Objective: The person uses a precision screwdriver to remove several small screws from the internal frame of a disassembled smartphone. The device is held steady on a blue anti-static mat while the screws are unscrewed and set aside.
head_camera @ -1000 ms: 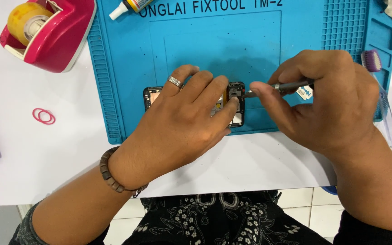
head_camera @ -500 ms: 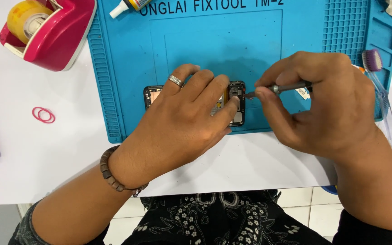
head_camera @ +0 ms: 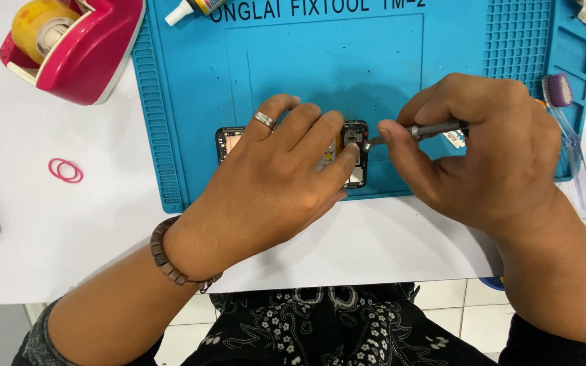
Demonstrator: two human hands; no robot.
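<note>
A white table (head_camera: 69, 224) fills the view, and on it lies a large blue work mat (head_camera: 191, 102) with ribbed edges, a grid of small cells at its right side and a line of dark printed lettering along its top edge. At the table's upper left corner sits a pink tape dispenser (head_camera: 96, 57) holding a yellow roll of tape (head_camera: 32, 24), well apart from the hands. A small white-nozzled bottle with a yellow label (head_camera: 188, 8) lies at the mat's top edge, only partly in view. A brush with purple bristles and a clear handle (head_camera: 568, 129) rests along the mat's right rim, just beside the right wrist. Two red rubber bands (head_camera: 66, 170) lie on the bare table left of the mat. Near the mat's front edge is an opened phone (head_camera: 354, 152), dark-framed, its inner parts showing, mostly covered by the left hand (head_camera: 272, 183). That hand lies palm-down across it, fingers spread and pressing it flat, a ring on one finger and a beaded bracelet at the wrist. The right hand (head_camera: 483, 149) is curled around a slim grey screwdriver (head_camera: 428, 129), pinched between thumb and forefinger and held nearly level, its tip touching the phone's right end just beside the left fingertips.
</note>
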